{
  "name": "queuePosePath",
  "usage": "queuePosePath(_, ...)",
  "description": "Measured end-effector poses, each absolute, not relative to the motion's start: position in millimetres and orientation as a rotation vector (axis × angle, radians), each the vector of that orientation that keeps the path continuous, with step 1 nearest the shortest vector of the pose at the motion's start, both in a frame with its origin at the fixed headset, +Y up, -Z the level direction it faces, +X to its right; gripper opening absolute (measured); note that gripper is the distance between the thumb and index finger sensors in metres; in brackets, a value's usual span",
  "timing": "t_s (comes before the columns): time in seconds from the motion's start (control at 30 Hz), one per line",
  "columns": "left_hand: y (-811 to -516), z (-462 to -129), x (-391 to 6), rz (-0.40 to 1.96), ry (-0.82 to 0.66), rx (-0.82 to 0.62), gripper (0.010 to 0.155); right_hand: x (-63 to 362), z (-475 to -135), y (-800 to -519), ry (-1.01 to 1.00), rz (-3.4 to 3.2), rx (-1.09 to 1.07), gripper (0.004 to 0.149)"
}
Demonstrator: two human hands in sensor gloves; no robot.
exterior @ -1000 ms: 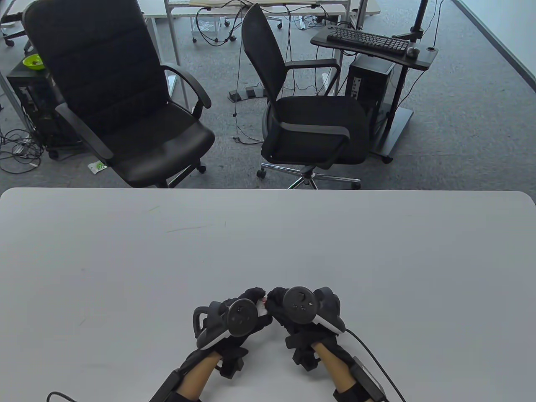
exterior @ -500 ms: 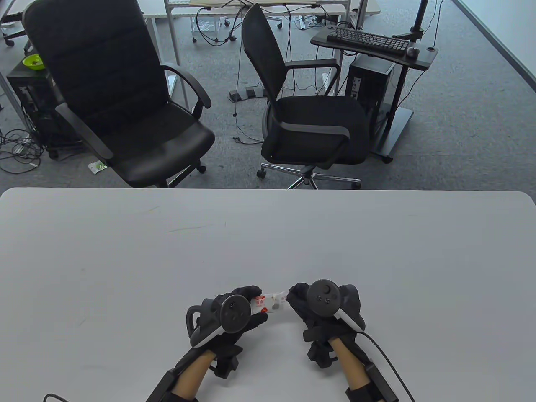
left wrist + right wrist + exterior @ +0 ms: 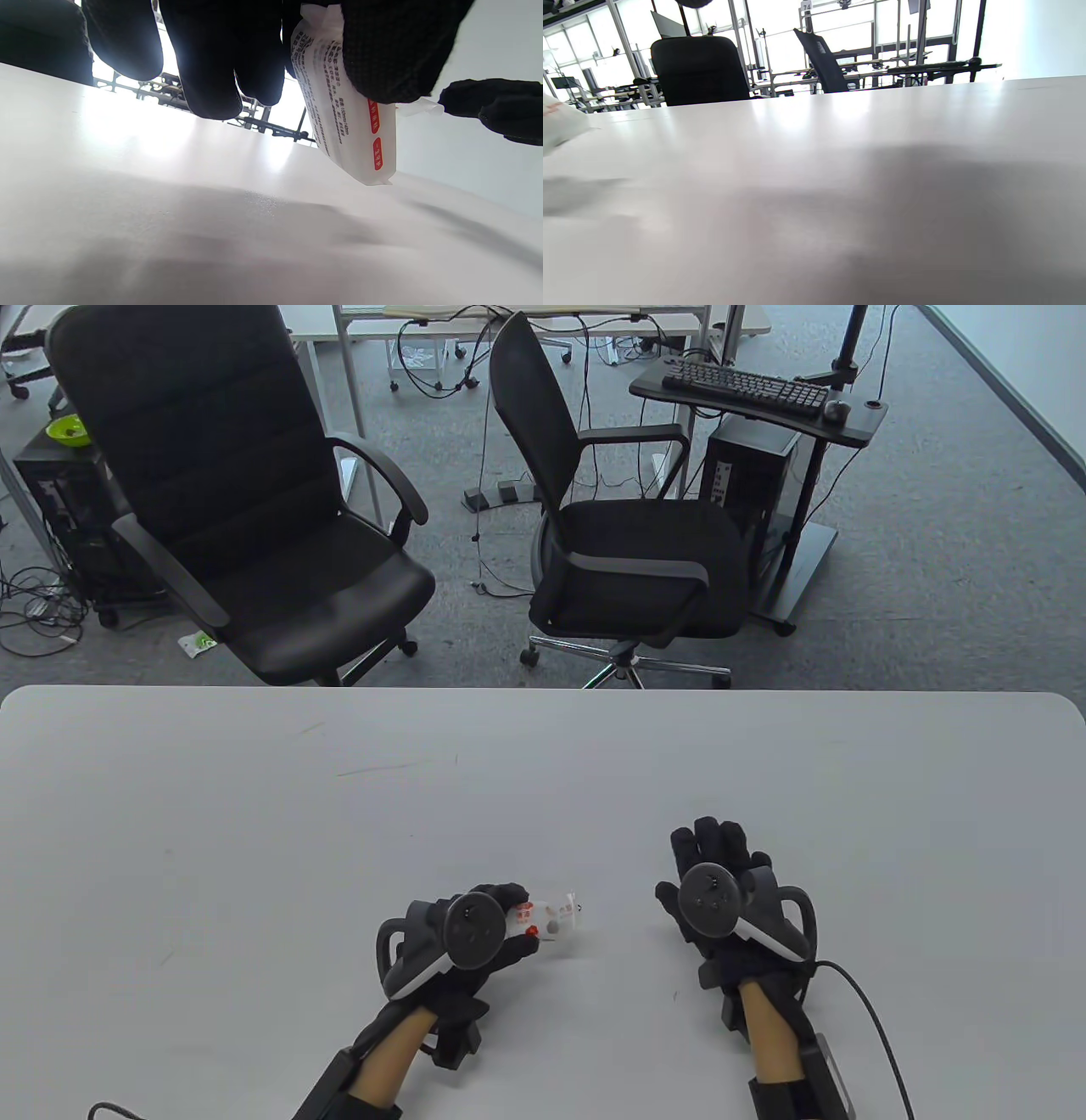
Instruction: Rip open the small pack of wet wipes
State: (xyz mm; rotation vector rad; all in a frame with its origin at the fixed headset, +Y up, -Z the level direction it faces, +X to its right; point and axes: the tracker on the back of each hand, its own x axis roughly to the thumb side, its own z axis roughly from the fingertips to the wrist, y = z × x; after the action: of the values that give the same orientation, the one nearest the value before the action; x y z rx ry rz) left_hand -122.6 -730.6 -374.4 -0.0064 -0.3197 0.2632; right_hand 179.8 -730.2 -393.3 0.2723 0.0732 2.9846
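Observation:
My left hand (image 3: pixel 501 920) pinches a small white pack of wet wipes (image 3: pixel 547 918) with red labels and holds it just above the table. In the left wrist view the pack (image 3: pixel 348 127) hangs between thumb and fingers (image 3: pixel 382 46), its lower corner near the table top; a bit of white sticks out at its right edge. My right hand (image 3: pixel 713 853) is apart from the pack, to the right, fingers spread and empty. In the right wrist view only a blurred edge of the pack (image 3: pixel 558 123) shows at the left; no fingers show there.
The white table (image 3: pixel 254 831) spreads all around the hands. Two black office chairs (image 3: pixel 246 517) (image 3: pixel 628 551) stand beyond its far edge. A keyboard stand (image 3: pixel 755 394) is at the back right.
The hands were pressed together on the pack. The right hand let go and moved off to the right and forward, fingers spreading. The left hand stays in place with the pack.

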Motion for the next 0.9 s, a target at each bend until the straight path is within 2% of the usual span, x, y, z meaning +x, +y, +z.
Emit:
queuePosePath(0.1,-731,-385,-111,0.254,-0.318,-0.032,0.065,190,-394,-734,0.088,3.016,0.233,0.067)
queuePosePath(0.27,-736,-413,-92,0.273,-0.303,-0.152,0.064,193,-395,-738,0.138,2.998,0.209,0.067)
queuePosePath(0.53,-745,-429,-83,0.111,-0.277,-0.259,0.07,187,-396,-740,0.166,3.013,0.23,0.067)
queuePosePath(0.7,-735,-414,-97,-0.005,-0.268,-0.228,0.088,181,-396,-740,0.173,3.029,0.248,0.069)
queuePosePath(0.9,-725,-394,-149,-0.079,-0.187,-0.183,0.095,176,-396,-741,0.192,3.029,0.26,0.069)
